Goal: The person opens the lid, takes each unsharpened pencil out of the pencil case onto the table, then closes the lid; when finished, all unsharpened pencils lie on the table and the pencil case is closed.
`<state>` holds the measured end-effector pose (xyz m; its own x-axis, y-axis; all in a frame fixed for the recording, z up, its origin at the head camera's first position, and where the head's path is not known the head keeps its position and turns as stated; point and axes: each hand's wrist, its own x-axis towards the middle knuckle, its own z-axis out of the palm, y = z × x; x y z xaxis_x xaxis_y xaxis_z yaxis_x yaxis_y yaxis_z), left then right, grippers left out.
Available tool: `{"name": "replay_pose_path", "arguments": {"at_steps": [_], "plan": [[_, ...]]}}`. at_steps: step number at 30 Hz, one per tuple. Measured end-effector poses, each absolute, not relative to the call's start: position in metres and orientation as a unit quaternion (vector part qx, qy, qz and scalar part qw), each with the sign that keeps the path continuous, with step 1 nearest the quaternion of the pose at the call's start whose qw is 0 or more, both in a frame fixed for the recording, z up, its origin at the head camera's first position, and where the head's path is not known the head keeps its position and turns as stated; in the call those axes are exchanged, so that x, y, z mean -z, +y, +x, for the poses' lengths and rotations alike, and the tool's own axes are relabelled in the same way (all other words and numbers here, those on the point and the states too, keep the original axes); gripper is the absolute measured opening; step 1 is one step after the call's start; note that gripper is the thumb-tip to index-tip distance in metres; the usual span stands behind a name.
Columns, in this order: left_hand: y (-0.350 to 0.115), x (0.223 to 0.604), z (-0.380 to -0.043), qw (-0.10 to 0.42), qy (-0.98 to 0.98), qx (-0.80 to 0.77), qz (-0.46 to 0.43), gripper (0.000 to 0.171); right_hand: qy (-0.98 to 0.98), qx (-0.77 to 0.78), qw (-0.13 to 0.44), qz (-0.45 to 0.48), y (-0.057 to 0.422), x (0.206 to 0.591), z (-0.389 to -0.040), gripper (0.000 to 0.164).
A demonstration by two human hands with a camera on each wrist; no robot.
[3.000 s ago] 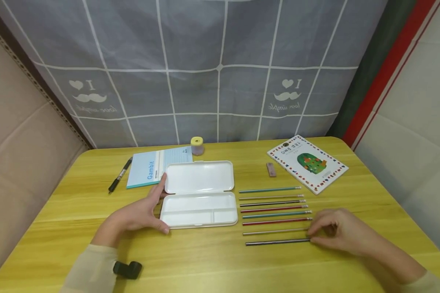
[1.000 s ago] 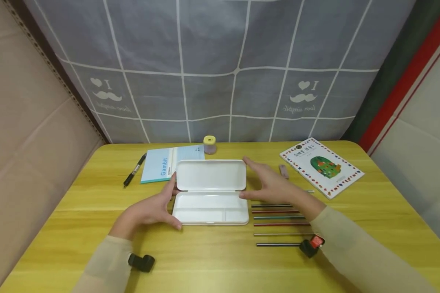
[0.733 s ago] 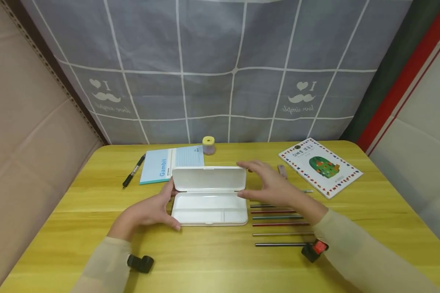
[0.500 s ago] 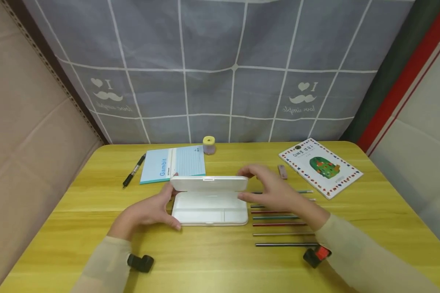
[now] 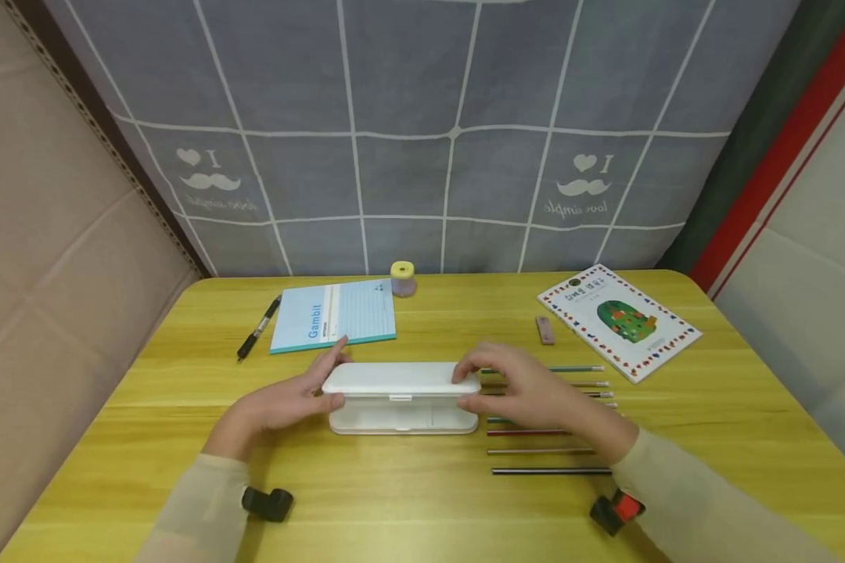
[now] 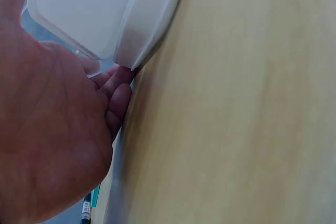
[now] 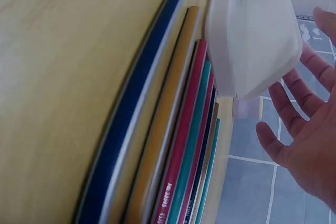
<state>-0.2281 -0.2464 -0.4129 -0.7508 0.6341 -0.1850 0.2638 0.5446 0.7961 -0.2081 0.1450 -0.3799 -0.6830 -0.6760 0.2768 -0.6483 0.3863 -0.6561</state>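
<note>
A white pencil case (image 5: pixel 397 378) lies on the wooden table with its lid tilted partway down over the base. What shows of its inside is bare. My left hand (image 5: pixel 282 403) holds the left end, thumb at the lid's front edge; in the left wrist view its fingers curl behind the case. Bent over the lid's right end, my right hand (image 5: pixel 528 391) has its thumb at the front corner and its index finger on top. Several pencils (image 5: pixel 549 471) lie in a row to the right, partly hidden by the right hand; a dark blue pencil (image 7: pixel 131 100) is nearest the right wrist camera.
Behind the case are a blue notebook (image 5: pixel 359 313), a black pen (image 5: pixel 259 328) and a yellow-topped sharpener-like item (image 5: pixel 403 279). A small pinkish eraser (image 5: pixel 545 330) and a white booklet (image 5: pixel 620 322) lie back right. A grey checked cloth (image 5: pixel 401 180) hangs beyond the table.
My right hand has gone from the pencils to the case and swung its lid forward and down. My left thumb has risen from the base to the lid's edge. The pencils remain in their row.
</note>
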Motion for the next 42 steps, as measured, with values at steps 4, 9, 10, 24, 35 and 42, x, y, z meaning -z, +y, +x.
{"name": "replay_pose_path", "arguments": {"at_steps": [4,9,10,24,35,42], "plan": [[-0.243,0.411,-0.228,0.236,0.857,-0.393,0.236,0.080,0.842,0.342,0.012,-0.418,0.144,0.380,-0.205,0.015],[-0.238,0.412,-0.230,0.230,0.866,-0.381,0.229,0.091,0.852,0.288,0.002,-0.437,0.144,0.383,-0.201,0.010],[-0.238,0.413,-0.230,0.226,0.869,-0.374,0.234,0.095,0.855,0.277,-0.002,-0.439,0.144,0.384,-0.201,0.010],[-0.238,0.418,-0.233,0.203,0.882,-0.347,0.247,0.106,0.858,0.229,-0.052,-0.457,0.140,0.395,-0.198,0.011],[-0.237,0.417,-0.233,0.195,0.879,-0.346,0.263,0.101,0.878,0.200,-0.051,-0.431,0.140,0.393,-0.196,0.012],[-0.235,0.415,-0.231,0.197,0.879,-0.346,0.262,0.098,0.882,0.197,-0.047,-0.425,0.140,0.393,-0.194,0.012]]}}
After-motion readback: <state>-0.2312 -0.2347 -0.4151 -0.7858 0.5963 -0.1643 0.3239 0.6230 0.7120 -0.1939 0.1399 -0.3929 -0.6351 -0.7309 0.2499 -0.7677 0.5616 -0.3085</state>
